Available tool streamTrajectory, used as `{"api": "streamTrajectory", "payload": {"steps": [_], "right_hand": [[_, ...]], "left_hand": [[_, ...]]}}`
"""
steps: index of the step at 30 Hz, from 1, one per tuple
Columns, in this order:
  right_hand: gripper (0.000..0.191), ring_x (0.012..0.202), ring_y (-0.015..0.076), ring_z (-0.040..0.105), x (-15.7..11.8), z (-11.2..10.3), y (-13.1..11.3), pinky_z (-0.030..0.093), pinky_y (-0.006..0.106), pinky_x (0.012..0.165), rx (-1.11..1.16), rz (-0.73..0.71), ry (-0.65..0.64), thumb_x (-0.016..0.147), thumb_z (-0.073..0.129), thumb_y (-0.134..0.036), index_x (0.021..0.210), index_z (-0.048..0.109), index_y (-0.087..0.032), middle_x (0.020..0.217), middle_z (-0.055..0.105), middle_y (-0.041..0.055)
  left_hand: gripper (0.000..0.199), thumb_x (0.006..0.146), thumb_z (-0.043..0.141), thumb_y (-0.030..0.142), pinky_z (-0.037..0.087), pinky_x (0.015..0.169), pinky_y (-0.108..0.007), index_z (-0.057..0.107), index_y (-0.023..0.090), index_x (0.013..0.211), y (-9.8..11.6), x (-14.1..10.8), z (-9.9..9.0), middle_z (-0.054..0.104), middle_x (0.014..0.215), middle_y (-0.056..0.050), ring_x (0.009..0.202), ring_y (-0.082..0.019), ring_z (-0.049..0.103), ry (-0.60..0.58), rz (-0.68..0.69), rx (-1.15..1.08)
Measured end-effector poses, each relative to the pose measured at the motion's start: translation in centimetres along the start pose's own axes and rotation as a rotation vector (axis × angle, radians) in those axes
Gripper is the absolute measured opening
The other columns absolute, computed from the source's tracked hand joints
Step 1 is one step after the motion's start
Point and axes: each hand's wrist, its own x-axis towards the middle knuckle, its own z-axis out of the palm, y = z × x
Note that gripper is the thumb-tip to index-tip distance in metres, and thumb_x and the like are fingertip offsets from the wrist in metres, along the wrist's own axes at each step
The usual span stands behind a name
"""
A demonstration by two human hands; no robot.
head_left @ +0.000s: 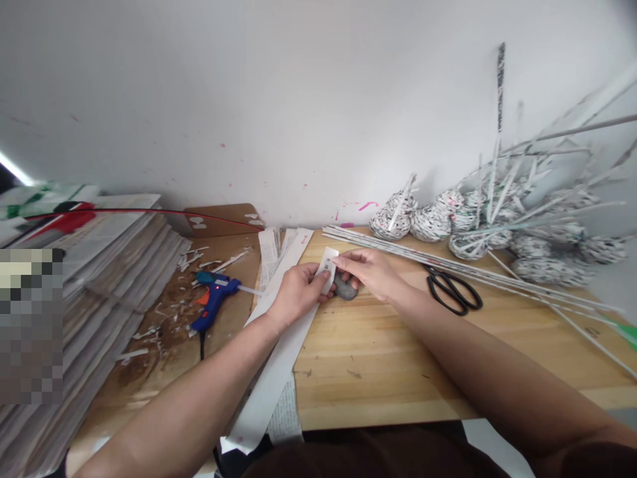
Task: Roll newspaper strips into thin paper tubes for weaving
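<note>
Between my hands is a small folded-looking white paper piece (329, 254) with dark print. My left hand (298, 292) is closed on its lower part, thumb on top. My right hand (372, 273) pinches its right edge between thumb and fingers. Just below the fingers, a grey rounded object with a ribbed edge (346, 288) shows in part; I cannot tell its kind or whether a hand touches it. Long white paper strips (286, 342) lie under my left hand and forearm, running to the table's front edge.
A blue glue gun (217, 301) lies left among paper scraps, near a tall paper stack (124, 279). Black-handled scissors (454, 292) and thin paper rods (423, 255) lie right. Several woven paper pieces (432, 219) with long projecting rods stand against the wall.
</note>
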Motion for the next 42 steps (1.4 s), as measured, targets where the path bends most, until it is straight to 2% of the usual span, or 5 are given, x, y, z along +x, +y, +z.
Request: {"api": "streamTrajectory", "payload": {"steps": [7, 15, 25, 36, 42], "right_hand": [[0.034, 0.043, 0.0065, 0.045, 0.1, -0.2, 0.2, 0.034, 0.019, 0.039, -0.043, -0.03, 0.002, 0.077, 0.067, -0.046, 0.068, 0.065, -0.013, 0.058, 0.058, -0.0003], [0.033, 0.048, 0.0081, 0.048, 0.6, -0.7, 1.2, 0.033, 0.018, 0.039, 0.158, 0.033, -0.104, 0.073, 0.071, -0.047, 0.074, 0.067, -0.014, 0.06, 0.057, 0.0], [0.034, 0.04, 0.0052, 0.041, 0.2, 0.4, 0.5, 0.028, 0.018, 0.035, 0.256, 0.07, 0.057, 0.062, 0.08, -0.043, 0.065, 0.064, -0.013, 0.052, 0.054, -0.0022], [0.041, 0.037, 0.0049, 0.04, 0.2, 1.2, 1.1, 0.025, 0.018, 0.032, 0.326, 0.05, 0.103, 0.06, 0.082, -0.047, 0.057, 0.057, -0.015, 0.047, 0.05, -0.0037], [0.042, 0.034, 0.0045, 0.036, 0.0, 1.7, 1.0, 0.023, 0.019, 0.031, 0.339, 0.05, 0.134, 0.06, 0.083, -0.046, 0.058, 0.053, -0.016, 0.046, 0.048, -0.005]], "left_hand": [[0.026, 0.083, 0.059, 0.04, 0.058, 0.06, -0.03, 0.067, 0.016, 0.085, -0.1, 0.1, -0.1, 0.072, 0.075, -0.007, 0.069, -0.021, 0.071, -0.007, 0.019, 0.025], [0.024, 0.086, 0.056, 0.039, 0.057, 0.058, -0.029, 0.066, 0.016, 0.088, -0.3, 0.1, -0.1, 0.072, 0.077, -0.007, 0.068, -0.02, 0.07, -0.002, -0.007, 0.01], [0.024, 0.086, 0.054, 0.036, 0.056, 0.061, -0.029, 0.066, 0.016, 0.092, -0.5, 0.0, 0.1, 0.072, 0.079, -0.008, 0.07, -0.019, 0.07, -0.023, 0.043, 0.028], [0.021, 0.08, 0.058, 0.029, 0.052, 0.065, -0.025, 0.069, 0.016, 0.092, -0.2, -0.4, -0.3, 0.074, 0.086, -0.005, 0.074, -0.018, 0.068, -0.048, 0.194, 0.195], [0.022, 0.08, 0.063, 0.033, 0.05, 0.065, -0.026, 0.067, 0.016, 0.092, 0.2, -0.7, 0.0, 0.073, 0.089, -0.006, 0.074, -0.019, 0.067, -0.021, 0.244, 0.177]]}}
